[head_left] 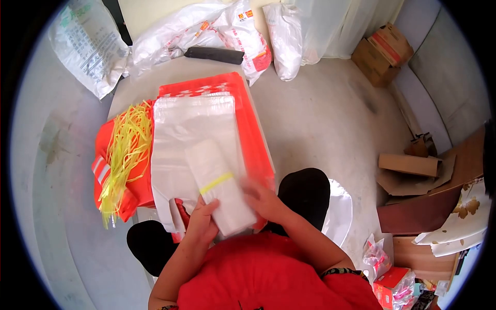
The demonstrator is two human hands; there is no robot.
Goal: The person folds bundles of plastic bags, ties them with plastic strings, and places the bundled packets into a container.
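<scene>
A folded bundle of whitish translucent plastic bags point(227, 206) lies tilted in front of me, a yellow band point(216, 183) around its middle. My left hand point(204, 219) is closed on its lower left side, thumb on top. Close to the bundle's right edge is my right hand point(264, 200), its fingers smeared by motion; I cannot tell whether they touch it. Beneath the bundle, a stack of flat clear plastic bags point(194, 121) rests on orange-red plastic bags point(253, 139). Many loose yellow strips point(126, 150) are heaped at the left over more orange-red plastic.
A dark elongated object point(214, 55) lies at the table's point(137, 85) far edge, before white printed sacks point(178, 36). Another sack point(93, 49) stands at far left. Cardboard boxes point(382, 54) are at back right, with an opened carton point(413, 168) nearer on the right.
</scene>
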